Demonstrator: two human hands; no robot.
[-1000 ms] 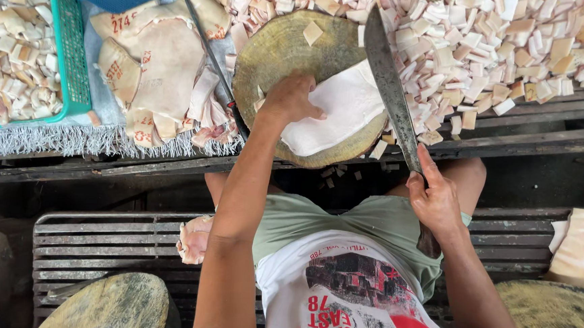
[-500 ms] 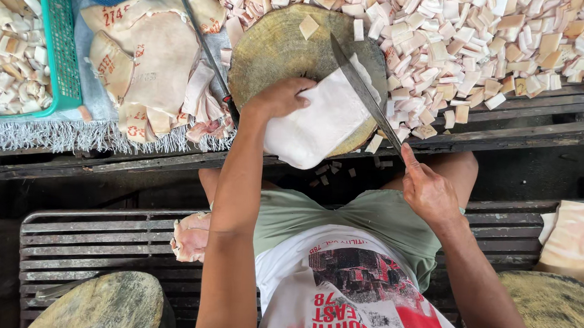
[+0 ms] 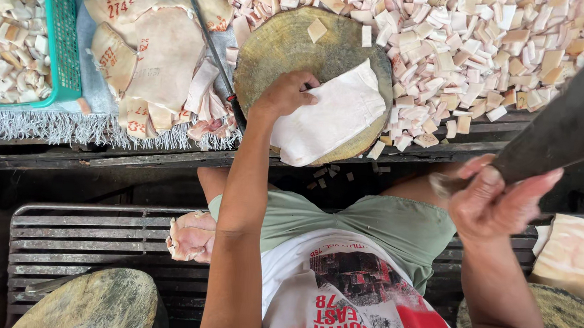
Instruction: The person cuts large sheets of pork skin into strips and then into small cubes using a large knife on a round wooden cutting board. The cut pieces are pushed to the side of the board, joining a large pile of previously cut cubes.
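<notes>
Lifted clear of the block now, the long dark cleaver blade is being held high at the right edge of view, where half a second ago it was lying across the white slab. The right hand is being kept closed around the cleaver's handle, well apart from the board. The pale white slab of pork skin is being pinned flat on the round wooden chopping block by the left hand, fingers curled down onto the slab's near edge, with one corner hanging over the block's rim. Behind the block, a heap of small cut white and pink pieces is being carried on the desk. To the left, uncut stamped skin sheets are lying beside a green plastic basket.
</notes>
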